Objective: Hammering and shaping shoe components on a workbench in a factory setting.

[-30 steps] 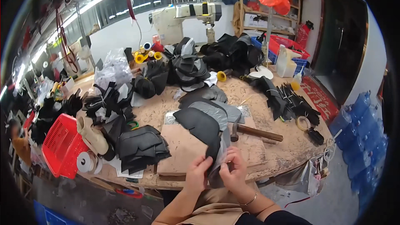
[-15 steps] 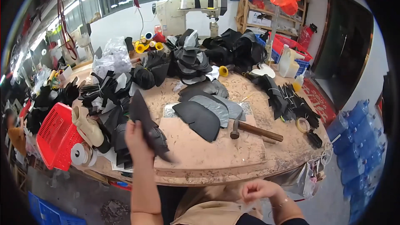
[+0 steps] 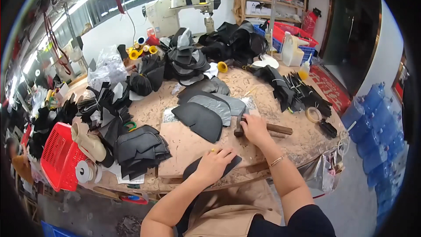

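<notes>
Left hand (image 3: 215, 163): palm down, fingers spread flat, pressing a dark curved-edge piece of cut leather (image 3: 210, 167) onto the tan rectangular work board (image 3: 184, 142). Nothing gripped, just held flat. The piece sits at the near edge of the board, mostly under the hand, with its ends sticking out on both sides of the hand

Right hand (image 3: 253, 128): fingers curled closed around a wooden-handled hammer (image 3: 263, 127) near the head. Dark hammer head pokes out on the left side of the hand, handle runs out to the right of it, lying low over the round worn wooden table (image 3: 263, 87). A thin bracelet (image 3: 276, 161) sits on that wrist

Around the hands:
- just beyond the left hand, further up the board: fanned stack of dark and grey cut leather panels (image 3: 206, 109), close to the hammer head
- left of the left hand: pile of black leather pieces (image 3: 140, 147), then a beige shoe last (image 3: 87, 140), a white tape roll (image 3: 83, 171) and a red plastic basket (image 3: 59, 158) at the table edge
- right of the right hand: ring of pale tape (image 3: 313, 114) and tied bundles of black strips (image 3: 294, 90)
- far side of the table: heaps of black cut parts (image 3: 186, 57), yellow thread cones (image 3: 140, 52), white sewing machine (image 3: 184, 6)
- far right, on the floor: blue water jugs (image 3: 372, 114)
</notes>
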Available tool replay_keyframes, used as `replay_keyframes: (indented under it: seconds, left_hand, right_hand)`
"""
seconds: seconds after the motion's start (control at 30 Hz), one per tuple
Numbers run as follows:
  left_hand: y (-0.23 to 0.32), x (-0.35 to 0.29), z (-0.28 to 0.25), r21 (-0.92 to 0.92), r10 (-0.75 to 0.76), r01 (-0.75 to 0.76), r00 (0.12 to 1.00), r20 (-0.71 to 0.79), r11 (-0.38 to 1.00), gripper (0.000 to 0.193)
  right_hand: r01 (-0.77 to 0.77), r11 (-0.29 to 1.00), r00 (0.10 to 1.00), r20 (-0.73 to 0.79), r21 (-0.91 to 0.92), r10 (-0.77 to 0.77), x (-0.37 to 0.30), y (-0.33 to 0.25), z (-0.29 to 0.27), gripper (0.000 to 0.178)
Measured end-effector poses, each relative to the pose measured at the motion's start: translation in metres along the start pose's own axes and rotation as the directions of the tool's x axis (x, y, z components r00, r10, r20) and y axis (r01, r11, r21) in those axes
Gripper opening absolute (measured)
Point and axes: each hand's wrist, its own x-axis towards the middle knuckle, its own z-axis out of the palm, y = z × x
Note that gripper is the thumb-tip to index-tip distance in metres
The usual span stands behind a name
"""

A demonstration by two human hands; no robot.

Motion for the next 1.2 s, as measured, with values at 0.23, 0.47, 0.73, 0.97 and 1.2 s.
replay_keyframes:
  seconds: [0.23, 0.47, 0.73, 0.97, 1.2]
  left_hand:
    - [-0.013, 0.023, 0.008, -0.189, -0.06, 0.057, 0.998, -0.007, 0.98, 0.027]
    - [-0.022, 0.026, 0.014, -0.473, -0.187, 0.186, 0.981, 0.047, 0.861, 0.024]
    - [-0.017, 0.02, 0.004, -0.491, -0.178, 0.113, 0.98, -0.087, 0.864, 0.005]
    - [-0.014, 0.017, 0.018, -0.107, 0.045, -0.067, 0.979, -0.198, 0.992, 0.014]
    - [-0.005, 0.012, 0.013, 0.208, 0.163, -0.127, 0.973, -0.165, 0.97, 0.021]
  right_hand:
    - [-0.294, 0.889, 0.953, 0.175, 0.35, 0.246, 0.008, 0.004, -0.006, 0.038]
    - [-0.056, 0.959, 0.991, -0.104, 0.278, 0.088, -0.025, -0.039, -0.021, 0.033]
    - [0.074, 0.934, 0.94, -0.338, 0.349, 0.052, -0.055, -0.038, -0.056, 0.017]
    - [-0.173, 0.837, 0.932, -0.188, 0.519, 0.31, -0.034, -0.042, -0.041, 0.021]
    - [-0.039, 0.833, 0.942, -0.257, 0.552, 0.214, -0.034, -0.057, -0.061, 0.012]
